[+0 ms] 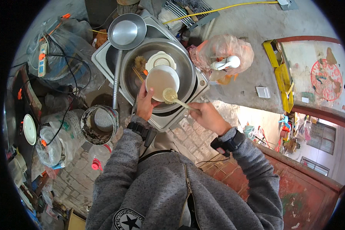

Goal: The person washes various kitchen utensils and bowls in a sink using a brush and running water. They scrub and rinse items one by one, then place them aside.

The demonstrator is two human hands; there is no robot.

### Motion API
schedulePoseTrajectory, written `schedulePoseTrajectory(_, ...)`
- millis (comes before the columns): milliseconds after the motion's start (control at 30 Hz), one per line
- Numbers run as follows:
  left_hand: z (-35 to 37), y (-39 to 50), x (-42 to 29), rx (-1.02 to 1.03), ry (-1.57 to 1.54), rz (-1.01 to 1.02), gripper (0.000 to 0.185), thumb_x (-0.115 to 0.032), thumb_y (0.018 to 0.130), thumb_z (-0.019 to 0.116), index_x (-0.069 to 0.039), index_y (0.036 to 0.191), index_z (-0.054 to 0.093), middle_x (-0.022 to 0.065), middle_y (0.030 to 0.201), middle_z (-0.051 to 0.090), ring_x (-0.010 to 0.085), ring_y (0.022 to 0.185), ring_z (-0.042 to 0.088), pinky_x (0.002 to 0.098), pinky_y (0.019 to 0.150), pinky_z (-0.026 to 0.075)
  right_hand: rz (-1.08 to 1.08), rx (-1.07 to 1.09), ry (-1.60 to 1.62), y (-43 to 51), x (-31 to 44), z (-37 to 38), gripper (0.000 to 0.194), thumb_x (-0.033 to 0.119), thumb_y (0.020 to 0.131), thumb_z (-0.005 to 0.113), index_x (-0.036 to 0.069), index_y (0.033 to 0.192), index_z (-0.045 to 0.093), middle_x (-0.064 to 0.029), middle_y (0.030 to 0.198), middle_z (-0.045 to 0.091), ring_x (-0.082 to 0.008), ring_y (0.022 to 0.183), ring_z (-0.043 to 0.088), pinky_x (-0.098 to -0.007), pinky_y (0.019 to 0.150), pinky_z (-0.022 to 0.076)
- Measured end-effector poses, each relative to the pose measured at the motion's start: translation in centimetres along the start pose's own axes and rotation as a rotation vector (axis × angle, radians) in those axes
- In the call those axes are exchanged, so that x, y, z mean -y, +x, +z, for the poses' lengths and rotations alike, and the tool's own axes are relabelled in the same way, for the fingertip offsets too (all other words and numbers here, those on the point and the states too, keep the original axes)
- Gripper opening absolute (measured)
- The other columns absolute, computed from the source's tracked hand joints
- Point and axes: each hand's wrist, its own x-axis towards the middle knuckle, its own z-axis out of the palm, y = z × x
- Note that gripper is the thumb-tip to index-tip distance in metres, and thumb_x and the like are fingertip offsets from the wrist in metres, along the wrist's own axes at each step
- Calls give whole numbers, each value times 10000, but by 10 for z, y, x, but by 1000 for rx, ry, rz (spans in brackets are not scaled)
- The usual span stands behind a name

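Over a large steel basin [187, 57], my left hand [146, 102] grips the near-left rim of a white bowl [162, 79] holding cloudy liquid. My right hand [208, 115] is closed around the handle of a pale long-handled scrub brush [175, 99], its round bristled head at the bowl's near-right rim. Behind the bowl, a cream lid-like dish [161, 59] lies in the basin. A brown scouring pad [140, 62] and a pair of wooden chopsticks [138, 74] are at the basin's left side. Part of the basin's water is hidden by the bowl.
The basin sits in a steel sink [161, 123]. A long-handled metal ladle [127, 31] rests across its left edge. A dirty bucket [99, 125] stands left, near a plastic bottle [99, 156]. A power strip [42, 60] with cables hangs farther left. A bagged bundle [233, 49] is at right.
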Motion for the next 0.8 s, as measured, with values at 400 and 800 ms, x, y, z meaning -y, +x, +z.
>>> schedulePoseTrajectory(400, -8, 1, 9, 66, 18, -65, 603, -264, 1014, 548, -189, 1538, 259, 36, 1412, 482, 200, 1187, 582, 359, 767, 616, -71, 110, -602, 20, 8, -11, 206, 124, 810, 609, 9, 966, 680, -195, 754, 660, -363, 677, 677, -445, 606, 550)
schedulePoseTrajectory(800, -15, -4, 4, 104, 64, -200, 551, -282, 1045, 470, -168, 1537, 251, 66, 1428, 468, 238, 1207, 576, 438, 850, 606, 45, 209, -231, 45, -2, -11, 170, 146, 811, 585, 10, 794, 686, -205, 788, 672, -412, 760, 667, -488, 691, 549)
